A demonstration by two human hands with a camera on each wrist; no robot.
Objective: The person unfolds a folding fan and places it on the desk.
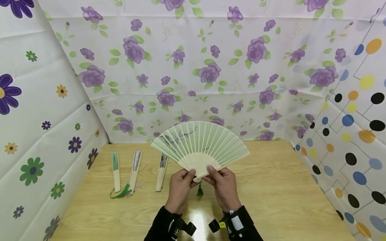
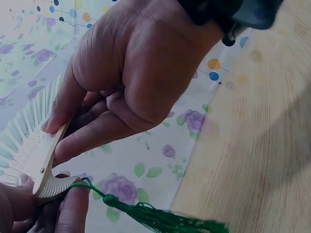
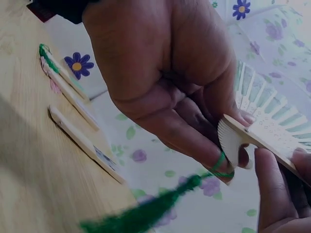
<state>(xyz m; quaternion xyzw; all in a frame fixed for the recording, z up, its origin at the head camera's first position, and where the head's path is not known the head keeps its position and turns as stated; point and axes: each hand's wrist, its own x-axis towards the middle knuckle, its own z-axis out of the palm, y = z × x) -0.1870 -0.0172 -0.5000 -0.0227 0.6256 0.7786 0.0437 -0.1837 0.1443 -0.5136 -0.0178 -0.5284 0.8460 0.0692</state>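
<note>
A pale green folding fan (image 1: 208, 144) is spread wide above the table, with dark painted branches on its left part. My left hand (image 1: 179, 189) pinches its ribs at the lower left, thumb in front and fingers behind. On the other side, my right hand (image 1: 224, 189) grips the ribs close to the pivot, thumb on the front face. From the fan's base hangs a dark green tassel (image 3: 141, 211). In the right wrist view, the tassel's cord crosses a fingertip of the right hand.
Left of the hands, three folded fans lie on the wooden table (image 1: 277, 187): one with a green panel (image 1: 116, 170), one with a grey panel (image 1: 135, 169), and one nearest the hands (image 1: 161, 174). A flowered cloth (image 1: 187, 73) stands behind the table, with patterned cloths at both sides.
</note>
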